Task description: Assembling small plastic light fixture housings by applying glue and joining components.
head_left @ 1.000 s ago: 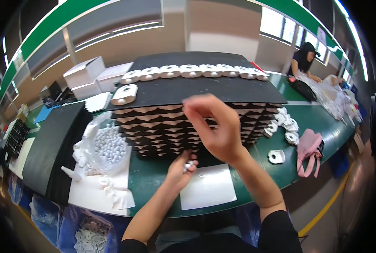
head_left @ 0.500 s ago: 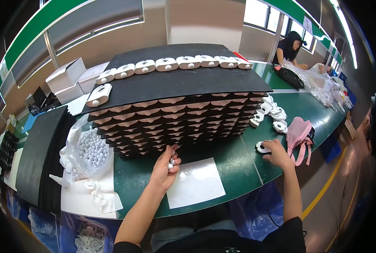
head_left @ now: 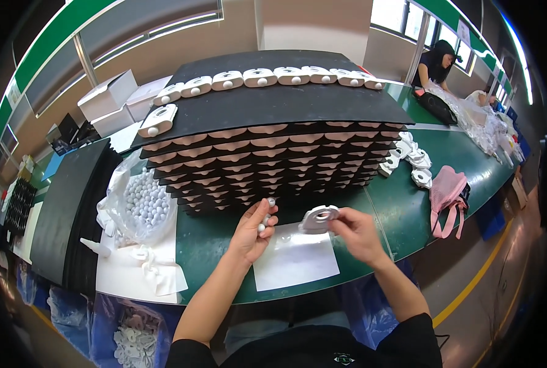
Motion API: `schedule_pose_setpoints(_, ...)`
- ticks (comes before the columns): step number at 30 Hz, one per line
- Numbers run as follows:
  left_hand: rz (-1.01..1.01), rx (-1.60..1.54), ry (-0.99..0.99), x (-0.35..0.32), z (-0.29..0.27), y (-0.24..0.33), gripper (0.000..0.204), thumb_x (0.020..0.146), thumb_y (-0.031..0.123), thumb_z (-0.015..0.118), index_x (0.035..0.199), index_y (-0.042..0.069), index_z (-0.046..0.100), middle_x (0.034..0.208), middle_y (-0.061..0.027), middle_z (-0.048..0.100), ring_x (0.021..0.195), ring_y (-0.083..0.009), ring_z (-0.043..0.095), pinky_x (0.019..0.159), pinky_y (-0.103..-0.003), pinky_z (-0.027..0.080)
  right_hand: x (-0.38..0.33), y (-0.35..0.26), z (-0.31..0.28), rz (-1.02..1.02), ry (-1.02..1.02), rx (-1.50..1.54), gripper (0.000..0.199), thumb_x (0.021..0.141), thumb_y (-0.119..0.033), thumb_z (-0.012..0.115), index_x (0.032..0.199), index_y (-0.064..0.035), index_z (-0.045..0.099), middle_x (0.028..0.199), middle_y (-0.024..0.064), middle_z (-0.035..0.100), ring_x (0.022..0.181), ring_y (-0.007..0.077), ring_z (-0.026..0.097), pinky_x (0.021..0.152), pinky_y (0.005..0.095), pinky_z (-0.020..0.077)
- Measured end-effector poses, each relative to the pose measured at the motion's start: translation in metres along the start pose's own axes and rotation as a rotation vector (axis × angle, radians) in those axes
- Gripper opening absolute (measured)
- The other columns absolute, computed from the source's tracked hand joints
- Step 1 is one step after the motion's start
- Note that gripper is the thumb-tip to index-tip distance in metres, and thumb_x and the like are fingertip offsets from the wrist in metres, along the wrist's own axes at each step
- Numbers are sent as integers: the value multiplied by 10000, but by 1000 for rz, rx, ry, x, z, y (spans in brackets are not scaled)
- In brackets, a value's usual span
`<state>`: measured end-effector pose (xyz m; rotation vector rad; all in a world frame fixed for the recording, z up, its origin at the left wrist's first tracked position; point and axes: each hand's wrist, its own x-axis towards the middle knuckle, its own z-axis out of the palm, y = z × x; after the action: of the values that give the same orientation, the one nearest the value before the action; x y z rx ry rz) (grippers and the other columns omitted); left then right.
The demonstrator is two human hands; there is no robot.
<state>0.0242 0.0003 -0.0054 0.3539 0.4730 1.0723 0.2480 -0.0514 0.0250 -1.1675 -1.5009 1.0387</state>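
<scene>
My left hand is closed around a few small white balls, one of them pinched at the fingertips. To its right, my right hand grips a white rounded plastic part with a round hole, holding it above a white sheet. Behind both hands rises a tall stack of black boards with pale parts between the layers. Along its top stands a row of similar white parts, each with a ball at its front. Another such part sits at the top's left corner.
Left of the stack lies an open clear bag of white balls, near a small white bottle and a crumpled white cloth. More loose white parts and a pink bag lie right. Another person works far right.
My right hand has lifted a white part off the table at the right and brought it left, near my left hand. A ball now shows at my left fingertips.
</scene>
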Motion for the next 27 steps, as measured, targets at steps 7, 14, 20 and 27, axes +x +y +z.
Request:
schedule_pose_setpoints(7,28,3,20,3,-2,0,234,816,132,604,1025,45,546,954,-82,534,621,-81,437,410,-141,303,11,39,43,8,-87,101,147,837,-52,515,969,8,538,831,51,595,724,99,548,663,223,447)
schedule_pose_setpoints(14,34,-1,16,3,-2,1,242,821,118,593,1046,45,546,998,-94,540,626,-84,439,411,-141,303,8,42,47,-40,-69,-55,157,833,-52,521,978,9,521,820,63,593,732,108,552,662,231,446)
schedule_pose_setpoints(20,33,10,13,4,-4,0,222,825,149,591,1016,42,551,963,-80,539,627,-89,434,406,-143,295,6,38,48,-60,-54,-162,115,839,-39,511,944,6,516,815,49,582,731,91,539,656,220,436)
schedule_pose_setpoints(27,40,23,18,5,-5,0,228,825,135,589,1028,39,546,956,-79,528,627,-86,432,407,-141,294,5,35,49,-252,-19,-340,104,803,-7,516,905,6,520,777,88,549,711,197,524,641,275,423)
